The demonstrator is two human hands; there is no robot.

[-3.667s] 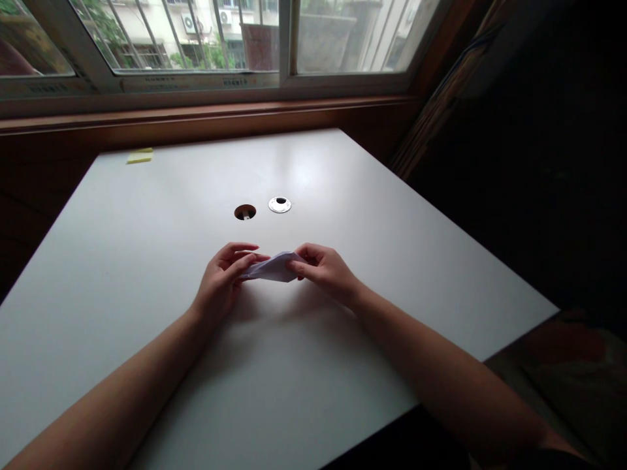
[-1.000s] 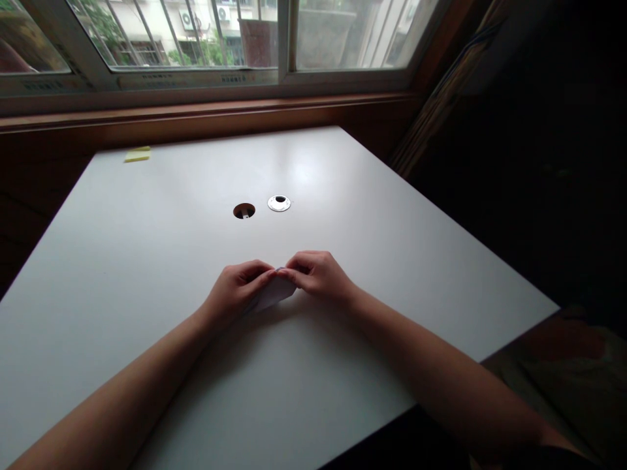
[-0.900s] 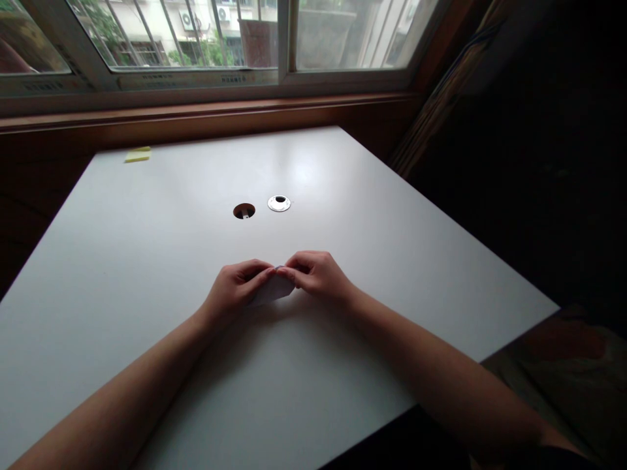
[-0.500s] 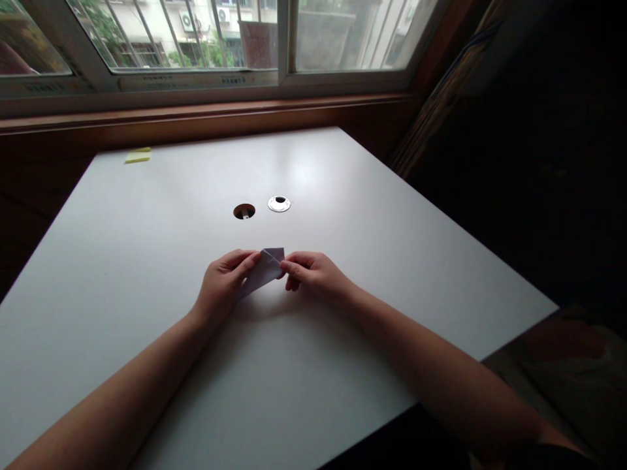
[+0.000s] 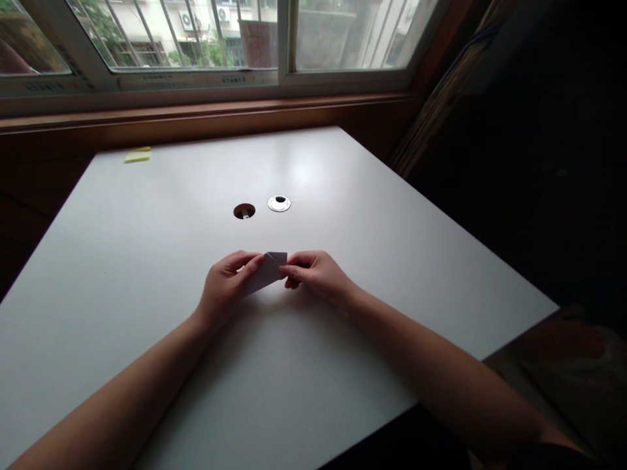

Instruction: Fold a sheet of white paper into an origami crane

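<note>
Between my hands, just above the white table (image 5: 147, 261), is a small folded piece of paper (image 5: 267, 271), greyish lilac, with a diagonal crease or flap near its top. My left hand (image 5: 228, 277) pinches its left side, thumb on the near face; the fingers behind are partly hidden. At the paper's right edge, my right hand (image 5: 313, 273) grips it between thumb and index finger, with the other fingers curled below.
Beyond the hands, a round cable hole (image 5: 244, 211) opens in the tabletop, with a silvery ring-shaped cover (image 5: 279, 204) beside it. Yellow sticky notes (image 5: 138, 155) lie near the far left corner. A window (image 5: 196, 39) stands behind the table.
The paper has tilted and shifted slightly to the right. My right thumb sits a little lower along its right edge. My left hand has barely moved.
</note>
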